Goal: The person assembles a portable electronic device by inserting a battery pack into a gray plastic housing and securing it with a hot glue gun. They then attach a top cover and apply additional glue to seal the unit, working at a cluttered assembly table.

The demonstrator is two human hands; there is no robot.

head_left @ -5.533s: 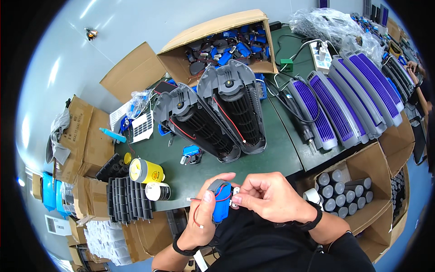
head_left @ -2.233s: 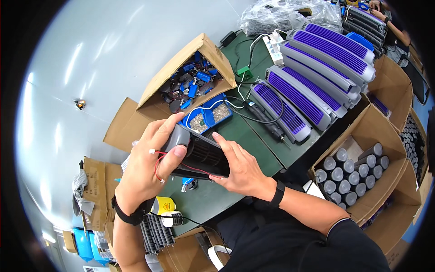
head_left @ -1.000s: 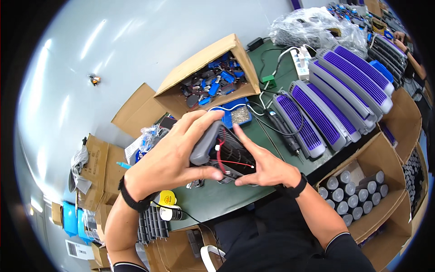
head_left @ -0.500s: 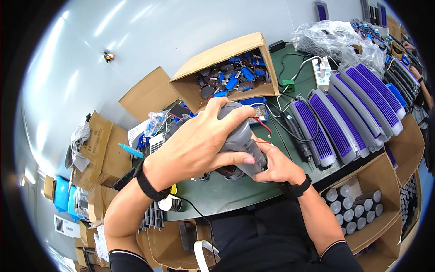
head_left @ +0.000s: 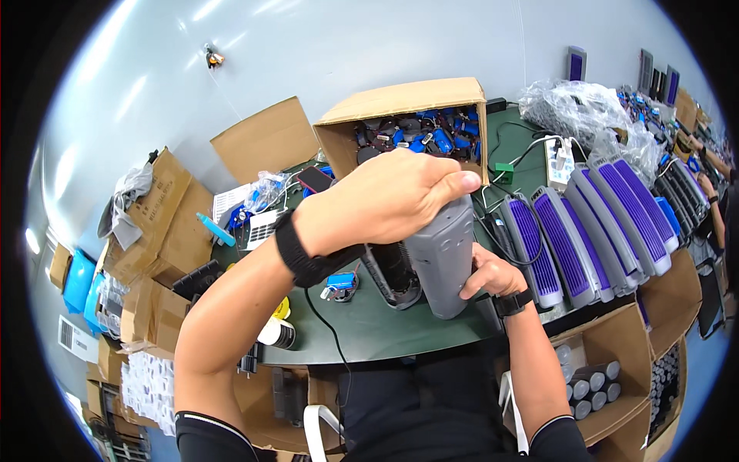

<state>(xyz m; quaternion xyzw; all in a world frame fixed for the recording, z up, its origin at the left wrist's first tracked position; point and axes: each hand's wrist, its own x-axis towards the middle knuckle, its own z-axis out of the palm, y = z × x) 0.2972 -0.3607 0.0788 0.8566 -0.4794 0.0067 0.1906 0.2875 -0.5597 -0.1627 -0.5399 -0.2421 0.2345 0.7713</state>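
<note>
A grey plastic housing [head_left: 441,271] stands nearly upright over the front of the green bench, between my hands. My left hand [head_left: 389,192] is closed over its top, thumb across the upper edge and the other fingers mostly hidden. Lower down, my right hand [head_left: 493,273] grips its right side, thumb on the near face. Just left of it is a dark, hollow shell [head_left: 394,277]; I cannot tell whether the two are joined. A small blue-wrapped part with wires [head_left: 341,285] lies on the bench to the left, below my left wrist.
Behind my hands, an open carton [head_left: 400,102] holds many blue and dark parts. Purple-and-grey slatted panels [head_left: 589,239] line the right side, near a power strip [head_left: 560,163]. A white-and-black container [head_left: 277,333] and a cable [head_left: 329,327] lie front left. Another carton [head_left: 635,385] holds grey cylinders.
The grey housing has gone from tilted to nearly upright, and my left hand has shifted from its side to over its top. The blue-wrapped part now shows. The view has moved slightly.
</note>
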